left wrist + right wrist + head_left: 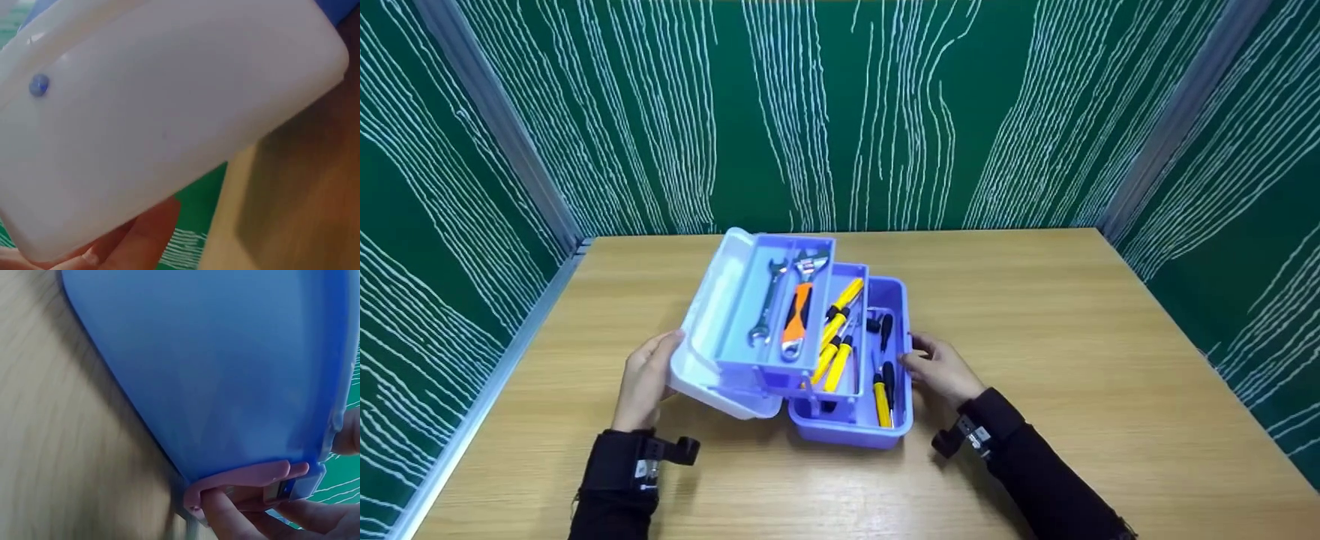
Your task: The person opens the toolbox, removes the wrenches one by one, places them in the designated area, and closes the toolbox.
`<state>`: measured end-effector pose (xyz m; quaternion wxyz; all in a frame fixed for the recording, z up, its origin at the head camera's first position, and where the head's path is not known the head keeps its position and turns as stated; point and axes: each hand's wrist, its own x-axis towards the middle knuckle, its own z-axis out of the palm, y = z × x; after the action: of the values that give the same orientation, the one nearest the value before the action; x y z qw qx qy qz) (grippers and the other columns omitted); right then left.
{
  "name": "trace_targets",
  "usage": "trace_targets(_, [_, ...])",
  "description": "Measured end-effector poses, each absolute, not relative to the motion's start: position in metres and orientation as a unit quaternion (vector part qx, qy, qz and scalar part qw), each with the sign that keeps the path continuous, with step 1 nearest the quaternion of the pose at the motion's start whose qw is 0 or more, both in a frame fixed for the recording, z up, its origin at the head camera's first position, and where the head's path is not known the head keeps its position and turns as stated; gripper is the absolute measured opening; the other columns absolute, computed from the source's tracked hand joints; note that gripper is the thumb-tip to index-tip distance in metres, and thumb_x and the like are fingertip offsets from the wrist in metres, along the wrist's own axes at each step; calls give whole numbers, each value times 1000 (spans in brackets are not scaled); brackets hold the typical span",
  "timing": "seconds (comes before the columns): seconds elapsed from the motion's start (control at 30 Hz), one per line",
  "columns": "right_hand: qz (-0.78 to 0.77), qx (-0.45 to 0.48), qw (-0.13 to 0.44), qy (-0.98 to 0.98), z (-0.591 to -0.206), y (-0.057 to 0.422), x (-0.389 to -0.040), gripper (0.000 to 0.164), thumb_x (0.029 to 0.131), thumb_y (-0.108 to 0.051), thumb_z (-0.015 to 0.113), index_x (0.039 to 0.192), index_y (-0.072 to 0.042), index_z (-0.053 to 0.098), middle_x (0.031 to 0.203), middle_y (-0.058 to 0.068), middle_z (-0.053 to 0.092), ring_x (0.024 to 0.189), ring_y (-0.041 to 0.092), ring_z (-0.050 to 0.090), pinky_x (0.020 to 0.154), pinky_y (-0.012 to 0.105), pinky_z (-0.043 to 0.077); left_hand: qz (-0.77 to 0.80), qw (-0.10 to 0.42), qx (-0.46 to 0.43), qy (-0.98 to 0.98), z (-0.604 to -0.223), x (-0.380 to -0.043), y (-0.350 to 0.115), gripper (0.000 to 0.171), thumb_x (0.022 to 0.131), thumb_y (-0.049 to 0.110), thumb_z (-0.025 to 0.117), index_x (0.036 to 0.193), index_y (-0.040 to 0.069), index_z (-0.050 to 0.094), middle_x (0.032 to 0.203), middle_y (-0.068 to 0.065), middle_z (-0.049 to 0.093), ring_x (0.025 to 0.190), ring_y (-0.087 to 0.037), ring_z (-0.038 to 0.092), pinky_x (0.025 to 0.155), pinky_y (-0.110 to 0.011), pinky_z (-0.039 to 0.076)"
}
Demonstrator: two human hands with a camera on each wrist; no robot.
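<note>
A purple toolbox (840, 433) stands on the table with its white lid (712, 307) swung out to the left and its stepped trays raised. My left hand (643, 375) grips the lid's outer edge, fingertips under it in the left wrist view. On the box's right side, my right hand (945, 373) holds the front wall: fingers hook the pink latch (242, 478), and the thumb (349, 433) lies at the rim. The top tray holds an open-end wrench (767, 304) and an orange-handled adjustable wrench (797, 319). Below are several yellow-handled screwdrivers (840, 364) and black-handled tools (887, 330).
The box stands near the middle of the wooden table (1072, 337). Green panels (885, 112) with white wavy lines rise behind and at both sides, joined by metal posts (502, 112). A metal rail (495, 386) runs along the table's left edge.
</note>
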<state>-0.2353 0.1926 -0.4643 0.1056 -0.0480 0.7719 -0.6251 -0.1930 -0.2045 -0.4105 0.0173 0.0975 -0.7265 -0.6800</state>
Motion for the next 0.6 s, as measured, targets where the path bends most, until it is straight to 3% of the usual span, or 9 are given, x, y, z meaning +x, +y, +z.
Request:
trace_targets(0.17, [-618,-41,101,778,-466,192,-236,59,92,-7,56,145,10,36,135,33,51,110,30,62,87,26,56,-681,-4,110,-724,-427,-200,-217,37,100,34,53,109,0,64,73,3,63,57,-8,53,51,-21,40])
trace_targets(0.3, [-614,-39,101,782,-467,192,-237,59,92,-7,56,145,9,36,134,33,51,109,30,62,86,27,56,-682,-50,107,-721,-437,-203,-225,39,100,30,53,114,-6,62,81,1,65,70,-9,61,63,-22,52])
trace_targets(0.37, [-614,-36,103,782,-467,192,-237,59,93,-8,56,146,8,36,133,32,52,110,31,62,86,27,56,-668,-57,101,-735,-443,-204,-228,38,99,25,53,111,-9,61,79,1,65,68,-8,60,62,-21,52])
trace_targets(0.53, [-614,-37,106,781,-468,192,-237,59,93,-8,57,146,7,36,133,32,53,111,32,62,88,29,56,-595,-27,66,-800,-452,-207,-233,34,93,15,56,105,-15,65,71,0,67,59,-5,57,55,-19,48])
trace_targets(0.6, [-611,-41,107,783,-467,193,-237,59,93,-8,56,146,8,35,133,33,52,111,32,62,89,29,56,-557,-14,53,-829,-452,-206,-232,35,92,15,57,107,-15,66,76,-3,70,65,-7,60,61,-20,50])
